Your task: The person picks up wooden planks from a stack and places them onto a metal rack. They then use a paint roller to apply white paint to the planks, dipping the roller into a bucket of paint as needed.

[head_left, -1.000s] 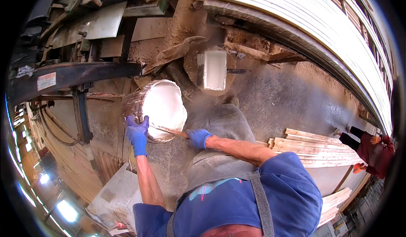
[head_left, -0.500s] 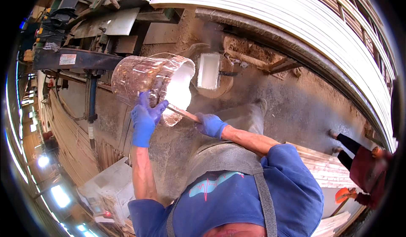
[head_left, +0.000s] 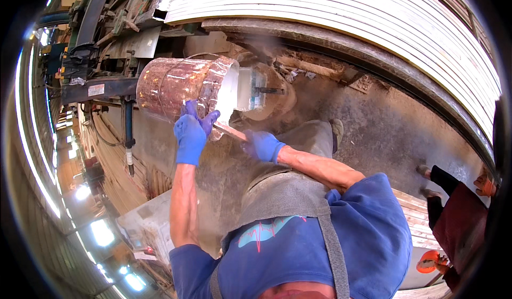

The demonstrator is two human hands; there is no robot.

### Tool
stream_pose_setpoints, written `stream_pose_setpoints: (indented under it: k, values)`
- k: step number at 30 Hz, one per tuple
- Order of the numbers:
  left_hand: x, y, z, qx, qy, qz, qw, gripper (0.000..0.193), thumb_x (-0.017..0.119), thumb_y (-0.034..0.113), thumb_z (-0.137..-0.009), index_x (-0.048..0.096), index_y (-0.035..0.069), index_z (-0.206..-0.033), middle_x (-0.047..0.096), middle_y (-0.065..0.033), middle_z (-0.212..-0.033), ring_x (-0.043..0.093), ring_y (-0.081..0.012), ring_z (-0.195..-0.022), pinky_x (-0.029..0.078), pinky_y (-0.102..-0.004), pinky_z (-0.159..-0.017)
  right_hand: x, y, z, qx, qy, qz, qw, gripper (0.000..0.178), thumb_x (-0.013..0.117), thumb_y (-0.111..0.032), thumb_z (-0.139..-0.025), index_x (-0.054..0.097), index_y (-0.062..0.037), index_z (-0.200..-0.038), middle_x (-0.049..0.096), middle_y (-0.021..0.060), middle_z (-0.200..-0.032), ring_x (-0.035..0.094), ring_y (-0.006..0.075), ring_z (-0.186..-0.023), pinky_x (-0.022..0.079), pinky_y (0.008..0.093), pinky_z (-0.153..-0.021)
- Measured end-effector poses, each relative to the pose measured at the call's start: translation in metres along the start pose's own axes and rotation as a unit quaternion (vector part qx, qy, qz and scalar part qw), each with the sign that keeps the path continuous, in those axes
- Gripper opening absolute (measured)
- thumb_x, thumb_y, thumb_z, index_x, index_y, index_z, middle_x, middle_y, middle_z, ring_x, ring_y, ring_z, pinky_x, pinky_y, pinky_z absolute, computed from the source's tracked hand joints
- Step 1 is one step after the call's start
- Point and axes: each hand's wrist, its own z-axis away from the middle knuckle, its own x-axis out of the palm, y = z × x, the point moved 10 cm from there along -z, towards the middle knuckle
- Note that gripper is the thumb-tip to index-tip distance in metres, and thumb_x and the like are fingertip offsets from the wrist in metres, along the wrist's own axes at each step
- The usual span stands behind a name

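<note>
A large crusted brown bucket (head_left: 176,83) lies tipped on its side, its white-coated mouth facing right. My left hand (head_left: 191,136), in a blue glove, is at the bucket's lower side near the rim, thumb and forefinger spread; its other fingers are partly hidden. My right hand (head_left: 262,145), gloved too and slightly blurred, is closed around a wooden stick (head_left: 230,132) that reaches to the bucket's mouth. Just right of the mouth is a rectangular white-coated opening (head_left: 246,88) within a rounded brownish container (head_left: 282,104). A dark bar (head_left: 269,90) crosses that container's edge.
Long white boards (head_left: 341,11) are stacked along the far side on a beam. A dark metal arm (head_left: 98,90) meets the bucket's left end. Planks (head_left: 120,166) and a pale cabinet (head_left: 152,219) stand left. Another person (head_left: 461,219) with an orange object (head_left: 428,261) is at right.
The bucket's mouth now sits against the rectangular opening and hides part of it. Both hands keep their places on bucket and stick. The whole view has shifted slightly.
</note>
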Motion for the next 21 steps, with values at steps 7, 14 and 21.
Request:
stream_pose_setpoints:
  k: [7, 14, 21]
  values:
    - [-0.011, 0.037, -0.014, 0.036, -0.017, -0.082, 0.996, 0.078, 0.071, 0.05, -0.075, 0.046, -0.002, -0.127, 0.058, -0.0277, -0.117, 0.061, -0.0416, -0.104, 0.048, -0.047, -0.087, -0.009, 0.001, 0.003, 0.017, -0.02, -0.017, 1.0, 0.033, 0.056, -0.033, -0.088, 0.054, -0.0026, -0.1, 0.063, 0.0245, -0.083, 0.061, 0.0421, -0.079, 0.047, 0.0504, -0.07]
    - [-0.008, 0.054, -0.025, 0.031, -0.052, -0.107, 0.992, 0.078, 0.07, 0.052, -0.076, 0.047, -0.003, -0.127, 0.058, -0.0267, -0.119, 0.061, -0.0405, -0.105, 0.048, -0.0463, -0.089, -0.012, -0.003, 0.006, 0.017, -0.027, -0.05, 0.998, 0.032, 0.056, -0.032, -0.087, 0.054, -0.0032, -0.101, 0.063, 0.0251, -0.086, 0.061, 0.0431, -0.081, 0.047, 0.0508, -0.072]
    - [-0.007, 0.069, -0.026, 0.013, -0.053, -0.133, 0.99, 0.076, 0.071, 0.05, -0.075, 0.049, -0.002, -0.126, 0.061, -0.0273, -0.115, 0.061, -0.0401, -0.106, 0.048, -0.0452, -0.09, -0.014, 0.001, 0.012, 0.022, -0.043, -0.062, 0.997, 0.033, 0.056, -0.032, -0.087, 0.054, -0.003, -0.102, 0.063, 0.0259, -0.086, 0.061, 0.0437, -0.081, 0.047, 0.0515, -0.073]
